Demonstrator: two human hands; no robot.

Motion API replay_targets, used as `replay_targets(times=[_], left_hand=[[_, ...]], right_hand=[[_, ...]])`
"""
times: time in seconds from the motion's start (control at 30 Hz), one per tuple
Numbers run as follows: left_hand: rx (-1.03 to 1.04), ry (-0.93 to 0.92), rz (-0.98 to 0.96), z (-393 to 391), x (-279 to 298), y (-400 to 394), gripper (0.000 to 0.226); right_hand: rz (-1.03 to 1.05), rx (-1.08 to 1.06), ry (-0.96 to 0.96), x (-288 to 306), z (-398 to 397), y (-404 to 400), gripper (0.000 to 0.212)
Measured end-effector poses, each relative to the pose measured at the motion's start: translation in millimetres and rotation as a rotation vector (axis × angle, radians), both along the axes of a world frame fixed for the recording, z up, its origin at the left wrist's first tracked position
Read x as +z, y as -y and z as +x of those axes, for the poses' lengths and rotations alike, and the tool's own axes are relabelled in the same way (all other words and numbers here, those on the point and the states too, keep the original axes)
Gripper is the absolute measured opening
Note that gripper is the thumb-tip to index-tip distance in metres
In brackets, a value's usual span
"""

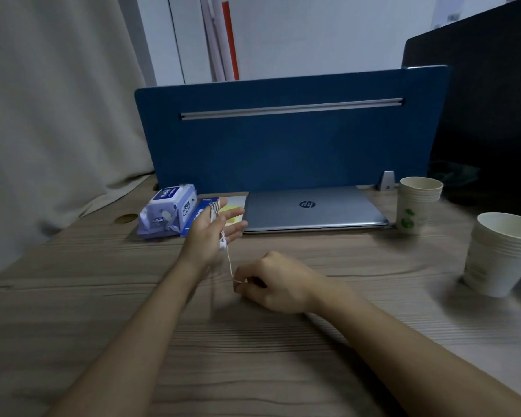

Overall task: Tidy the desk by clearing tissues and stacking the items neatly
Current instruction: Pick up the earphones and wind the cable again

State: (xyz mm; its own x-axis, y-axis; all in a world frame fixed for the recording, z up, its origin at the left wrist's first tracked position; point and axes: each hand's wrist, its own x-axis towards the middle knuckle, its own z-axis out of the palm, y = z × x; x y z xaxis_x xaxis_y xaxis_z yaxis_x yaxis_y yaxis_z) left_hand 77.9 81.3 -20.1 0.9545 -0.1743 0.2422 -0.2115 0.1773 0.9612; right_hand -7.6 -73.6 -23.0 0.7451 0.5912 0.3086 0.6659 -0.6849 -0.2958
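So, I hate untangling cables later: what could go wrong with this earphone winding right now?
1. The white earphone cable is looped round straight fingers of the left hand; the coils could slip off.
2. An earbud dangles by the palm and may snag.
3. The right hand pinches the free end; a hard pull could strain the cable or sweep an arm toward the paper cups.

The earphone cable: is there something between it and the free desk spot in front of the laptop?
Nothing visible. The earphone cable runs between left hand and right hand; the desk before the laptop is bare.
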Motion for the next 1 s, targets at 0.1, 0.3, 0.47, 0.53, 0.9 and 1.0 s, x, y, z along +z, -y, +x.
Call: replay_targets(times=[0.1, 0.3, 0.47, 0.53, 0.9, 1.0], left_hand=[[-0.01, 0.148, 0.411, -1, -4, -5, 0.04], [-0.262, 0.15, 0.525, -16, 0, 1, 0.033], [-0.526, -0.097, 0.366, -22, 9, 0, 0.044], [-0.648, -0.173, 0.294, -25, 12, -3, 0.038], [-0.783, -0.306, -0.469, -20, 29, -16, 0.029], [-0.685, -0.296, -0.601, -16, 31, -22, 0.033]], right_hand=[[0.204, -0.033, 0.071, 5, 3, 4, 0.011], [0.49, -0.404, 0.269, 8, 19, 28, 0.017], [0.569, -0.499, 0.342, 9, 25, 41, 0.017], [0.584, -0.513, 0.368, 8, 28, 43, 0.018], [0.268, -0.559, 0.237, -17, 43, 46, 0.016], [0.366, -0.541, 0.085, -18, 46, 52, 0.018]])
